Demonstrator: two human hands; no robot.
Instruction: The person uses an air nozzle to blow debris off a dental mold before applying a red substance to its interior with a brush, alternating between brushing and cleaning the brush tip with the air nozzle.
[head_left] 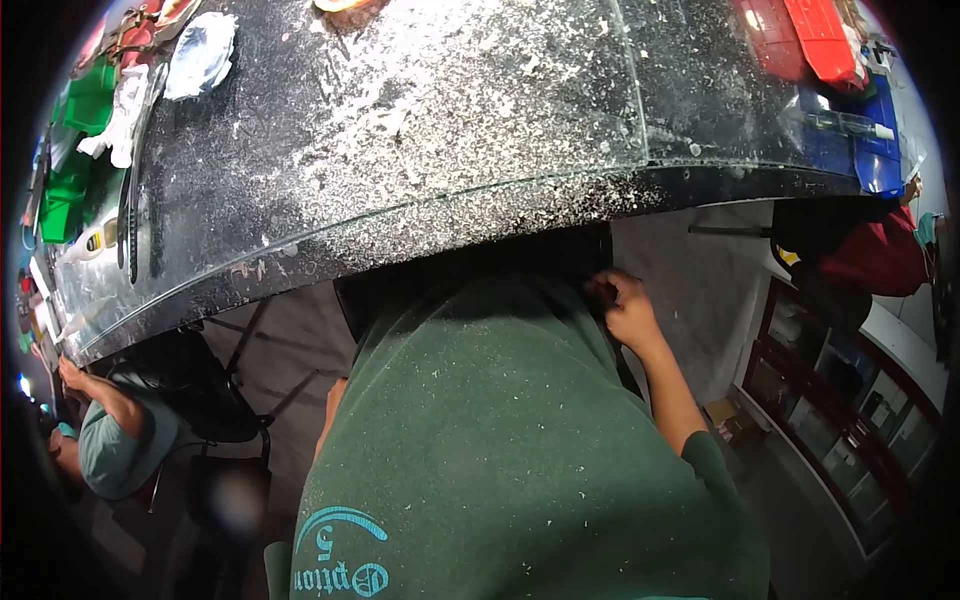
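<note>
My right hand (628, 308) is beside my right thigh, just below the table's front edge. Its fingers are curled inward, and shadow hides what they hold, if anything. On my left, only a narrow strip of skin (330, 412) shows past my dark green shirt (480, 430); the fingers of my left hand are hidden. Small pale flakes are scattered over the shirt. In front of me, the glass-topped black table (220, 190) carries a thick spread of white shavings (470, 130), reaching its front edge.
At left are green bins (92, 98), a crumpled whitish piece (202, 55) and dark slender tools (132, 200). To the right lie a red tray (822, 38), a clear bottle (845, 124) and a blue bin (880, 150). Another person (125, 440) sits at lower left.
</note>
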